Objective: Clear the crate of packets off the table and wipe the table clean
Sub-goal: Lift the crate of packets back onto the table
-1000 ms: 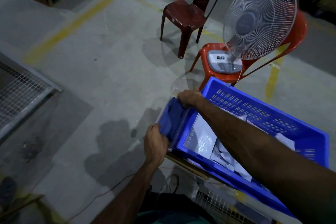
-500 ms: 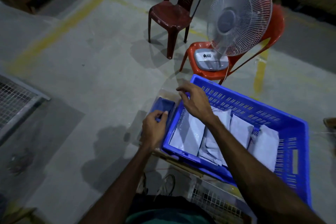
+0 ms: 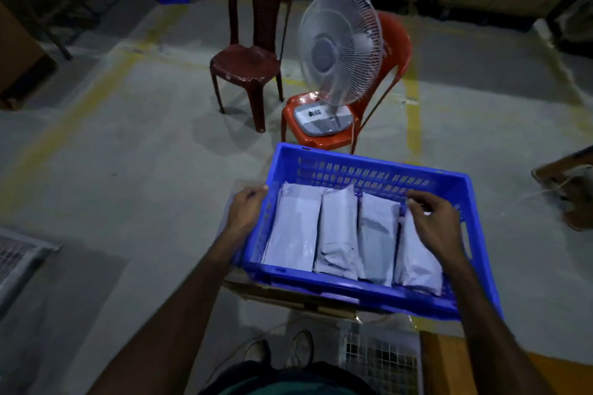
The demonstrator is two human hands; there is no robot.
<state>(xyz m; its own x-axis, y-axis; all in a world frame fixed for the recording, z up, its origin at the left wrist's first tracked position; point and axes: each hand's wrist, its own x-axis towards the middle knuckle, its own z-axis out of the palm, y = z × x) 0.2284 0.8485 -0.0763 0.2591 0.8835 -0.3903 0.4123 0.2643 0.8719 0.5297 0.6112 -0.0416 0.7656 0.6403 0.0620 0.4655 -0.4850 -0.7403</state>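
Observation:
A blue crate (image 3: 362,290) holding several white packets (image 3: 298,228) rests on a small table whose brown front edge (image 3: 288,295) shows beneath it. My left hand (image 3: 245,213) lies against the outside of the crate's left wall, thumb at the rim. My right hand (image 3: 431,223) hovers inside the crate over the rightmost packet (image 3: 420,263), fingers bent and apart, holding nothing. No cloth shows beside the crate.
An orange chair (image 3: 396,51) carrying a white table fan (image 3: 340,48) stands just beyond the crate. A dark red chair (image 3: 250,58) is to its left. A wire mesh panel (image 3: 382,359) sits below the table, another at the left edge (image 3: 16,260). Concrete floor lies all around.
My left hand left the blue cloth and went to the crate's left wall. My right hand crossed from the crate's left rim to its right side. The cloth is out of sight.

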